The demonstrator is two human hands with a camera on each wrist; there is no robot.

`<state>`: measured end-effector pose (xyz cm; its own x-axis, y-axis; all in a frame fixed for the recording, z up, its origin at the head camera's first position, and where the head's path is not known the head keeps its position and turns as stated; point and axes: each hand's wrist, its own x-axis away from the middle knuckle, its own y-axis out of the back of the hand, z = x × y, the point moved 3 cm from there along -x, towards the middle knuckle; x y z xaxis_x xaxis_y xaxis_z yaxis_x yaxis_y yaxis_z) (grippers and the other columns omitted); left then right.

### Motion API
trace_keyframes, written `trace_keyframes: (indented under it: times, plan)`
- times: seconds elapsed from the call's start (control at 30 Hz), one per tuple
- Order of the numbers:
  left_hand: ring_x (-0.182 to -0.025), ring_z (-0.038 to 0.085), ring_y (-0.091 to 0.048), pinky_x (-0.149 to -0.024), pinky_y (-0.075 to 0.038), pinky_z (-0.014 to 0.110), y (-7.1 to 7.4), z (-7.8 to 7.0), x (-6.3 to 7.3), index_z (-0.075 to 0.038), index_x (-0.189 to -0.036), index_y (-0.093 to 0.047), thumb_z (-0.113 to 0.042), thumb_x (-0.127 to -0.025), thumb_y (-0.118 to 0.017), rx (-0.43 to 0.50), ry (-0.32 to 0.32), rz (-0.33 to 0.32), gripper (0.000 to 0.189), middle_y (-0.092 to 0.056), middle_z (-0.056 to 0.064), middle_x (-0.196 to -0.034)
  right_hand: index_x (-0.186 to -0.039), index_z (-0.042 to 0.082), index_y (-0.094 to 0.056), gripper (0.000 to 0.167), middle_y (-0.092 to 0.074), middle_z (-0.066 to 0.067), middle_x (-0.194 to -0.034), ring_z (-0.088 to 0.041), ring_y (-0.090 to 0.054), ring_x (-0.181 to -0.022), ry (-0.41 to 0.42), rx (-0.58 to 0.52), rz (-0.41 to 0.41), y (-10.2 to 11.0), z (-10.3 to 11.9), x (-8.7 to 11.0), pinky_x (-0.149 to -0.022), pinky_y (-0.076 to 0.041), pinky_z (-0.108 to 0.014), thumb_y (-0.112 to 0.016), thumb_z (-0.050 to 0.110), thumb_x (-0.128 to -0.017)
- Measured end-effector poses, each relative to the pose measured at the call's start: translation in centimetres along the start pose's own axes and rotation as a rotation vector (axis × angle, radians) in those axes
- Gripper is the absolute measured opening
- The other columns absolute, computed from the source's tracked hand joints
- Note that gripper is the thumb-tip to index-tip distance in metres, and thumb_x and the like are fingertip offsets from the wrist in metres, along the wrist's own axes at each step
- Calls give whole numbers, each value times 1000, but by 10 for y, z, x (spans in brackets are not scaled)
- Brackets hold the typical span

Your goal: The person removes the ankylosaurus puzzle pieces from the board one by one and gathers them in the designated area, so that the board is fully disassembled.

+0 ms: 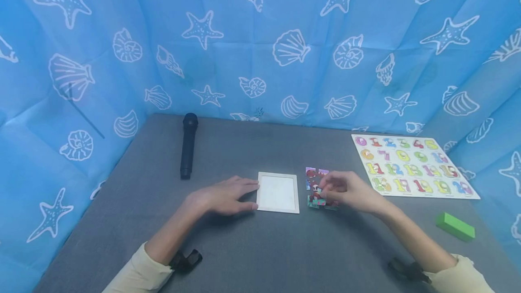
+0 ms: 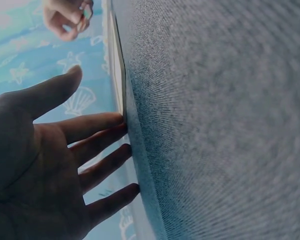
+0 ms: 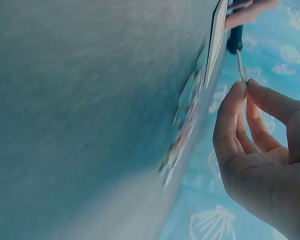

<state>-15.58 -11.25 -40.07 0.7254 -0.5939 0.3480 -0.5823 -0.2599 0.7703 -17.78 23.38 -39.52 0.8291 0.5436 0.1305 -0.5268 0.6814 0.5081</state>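
A square white puzzle tray [image 1: 278, 193] with a raised rim lies in the middle of the table. My left hand [image 1: 228, 196] rests at its left side, fingers extended, with fingertips right at the rim. Thumb and forefinger of my right hand [image 1: 354, 191] pinch a thin puzzle piece [image 3: 241, 67], seen edge-on above the table in the right wrist view. Below that hand, just right of the tray, several colourful puzzle pieces [image 1: 311, 173] lie in a loose cluster, partly hidden by the fingers.
A black microphone [image 1: 188, 148] lies at the back left of the grey table [image 1: 244, 248]. At the back right is a number puzzle board [image 1: 413, 166], with a green block [image 1: 456, 226] nearer the right edge. A blue seashell-patterned curtain [image 1: 252, 58] surrounds the table's back and sides.
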Motion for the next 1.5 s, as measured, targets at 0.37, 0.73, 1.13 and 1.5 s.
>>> trace_keyframes:
  times: [0.37,0.73,1.13,1.5]
  plan:
    - [-164,30,-35,-133,-32,58,0,0,0,-14,-167,-45,-45,-110,-60,13,-13,-24,66,-41,3,-176,-117,-4,-70,20,-78,-17,-96,-16,-77,-79,-46,30,-38,24,-19,29,-72,-66,-35,-74,8,-101]
    - [-164,28,-34,-134,-32,57,-1,1,-3,-16,-167,-45,-46,-110,-60,15,-10,-20,66,-40,2,-176,-114,-4,-71,16,-77,-10,-89,-10,-71,-73,-97,118,-33,38,-41,41,-68,-64,-30,-73,4,-100]
    - [-164,29,-36,-133,-32,58,0,2,-1,-15,-166,-45,-45,-110,-60,16,-27,-27,65,-42,3,-175,-110,-5,-74,15,-76,-9,-90,-10,-75,-76,-155,206,-77,31,-36,41,-69,-65,-27,-74,0,-96]
    - [-165,33,-36,-133,-31,60,2,11,3,-14,-167,-43,-46,-110,-59,51,-69,-48,67,-44,8,-174,-106,5,-77,10,-76,-2,-86,-7,-66,-66,-133,346,-165,33,-27,42,-58,-51,-24,-77,8,-98]
